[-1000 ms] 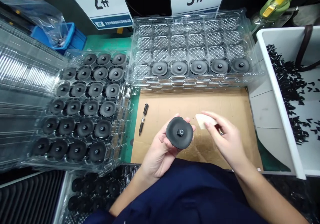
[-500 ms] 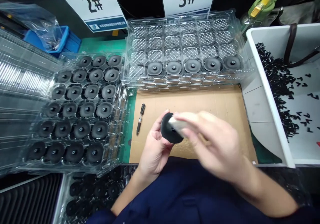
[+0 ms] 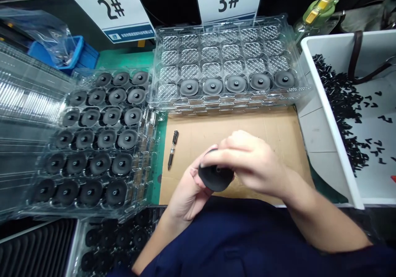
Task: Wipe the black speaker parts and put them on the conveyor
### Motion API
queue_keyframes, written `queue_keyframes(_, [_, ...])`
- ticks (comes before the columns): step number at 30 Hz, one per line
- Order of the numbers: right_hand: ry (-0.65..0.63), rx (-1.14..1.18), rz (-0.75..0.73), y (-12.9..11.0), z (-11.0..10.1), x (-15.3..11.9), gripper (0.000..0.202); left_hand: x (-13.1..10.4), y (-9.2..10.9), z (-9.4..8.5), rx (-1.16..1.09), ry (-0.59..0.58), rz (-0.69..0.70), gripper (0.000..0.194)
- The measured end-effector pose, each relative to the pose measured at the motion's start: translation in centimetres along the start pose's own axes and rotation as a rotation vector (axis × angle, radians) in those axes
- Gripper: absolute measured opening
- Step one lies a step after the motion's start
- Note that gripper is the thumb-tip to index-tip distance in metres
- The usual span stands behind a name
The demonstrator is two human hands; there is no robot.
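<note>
My left hand grips a black round disc by its edge, over the cardboard sheet. The disc is tilted, and a small hub shows near its middle. Across its upper face lies my right hand, its fingers bent and close together. Whatever sits under those fingers is hidden. A black pen lies on the cardboard, left of my hands.
Ahead stands a stack of clear trays, with several black discs in its front row. More discs fill the left clear tray. At right, a white bin contains small black clips. A blue box sits back left.
My right hand has moved left over the disc, and the pale thing seen in its fingers is now hidden. The disc has shifted slightly down and right in my left hand.
</note>
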State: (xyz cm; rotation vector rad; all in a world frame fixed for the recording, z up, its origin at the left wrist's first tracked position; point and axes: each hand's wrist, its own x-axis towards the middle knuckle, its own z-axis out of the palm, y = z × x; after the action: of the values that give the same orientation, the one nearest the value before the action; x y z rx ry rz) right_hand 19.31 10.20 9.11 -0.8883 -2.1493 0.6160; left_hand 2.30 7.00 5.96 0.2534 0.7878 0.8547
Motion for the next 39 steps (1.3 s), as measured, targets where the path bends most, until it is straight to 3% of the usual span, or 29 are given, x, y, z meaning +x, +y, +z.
queue_keyframes(6, [0.088,0.122,0.613,2.5,1.5,-4.4,0.022,-0.8,0.5,-0.7,-0.112,-0.126,-0.110,0.057])
queue_keyframes(10, [-0.045,0.204,0.780,2.8,2.9,-7.3,0.023,-0.8,0.5,-0.9,-0.181,-0.175,-0.134,0.064])
queue_keyframes(12, [-0.002,0.146,0.797,2.1,2.5,-7.3,0.022,-0.7,0.4,-0.9,-0.188,-0.200,-0.137,0.067])
queue_keyframes(14, [0.118,0.034,0.740,0.7,1.2,-6.4,0.022,-0.7,0.1,-0.8,-0.163,-0.215,-0.137,0.069])
queue_keyframes(16, [0.199,-0.069,0.568,-0.9,-0.1,-4.8,0.027,-0.6,-0.2,-0.7,-0.118,-0.207,-0.129,0.070])
queue_keyframes(19, [0.085,-0.084,0.167,-2.3,-1.0,-2.3,0.027,-0.6,-0.7,-0.6,-0.039,-0.164,-0.096,0.060])
queue_keyframes(21, [-0.072,-0.050,0.042,-2.4,-0.9,-1.2,0.026,-0.6,-1.0,-0.7,-0.003,-0.129,-0.074,0.046])
queue_keyframes(23, [-0.165,-0.103,0.117,-2.1,-0.5,-0.6,0.026,-0.7,-1.1,-0.8,0.020,-0.094,-0.080,0.044])
queue_keyframes(25, [-0.171,-0.193,0.164,-1.9,-0.1,-0.3,0.026,-0.7,-1.1,-0.8,0.038,-0.062,-0.091,0.046])
queue_keyframes(29, [-0.113,-0.016,-0.023,-1.5,0.4,-0.3,0.026,-0.5,-0.9,-0.4,0.060,-0.037,-0.058,0.041])
queue_keyframes(33, [-0.162,-0.143,0.126,-1.4,-0.1,-0.4,0.026,-0.3,-0.7,-0.6,0.022,-0.093,-0.075,0.050])
queue_keyframes(35, [-0.153,-0.197,0.083,-1.6,-0.2,-0.2,0.027,-0.3,-0.6,-0.6,-0.003,-0.108,-0.091,0.049])
queue_keyframes(37, [-0.135,-0.127,-0.015,-1.5,-0.3,-0.1,0.029,-0.3,-0.5,-0.6,-0.005,-0.098,-0.087,0.043])
queue_keyframes(39, [-0.126,-0.061,-0.021,-0.8,-0.5,-0.3,0.028,-0.2,-0.2,-0.4,0.002,-0.089,-0.080,0.046])
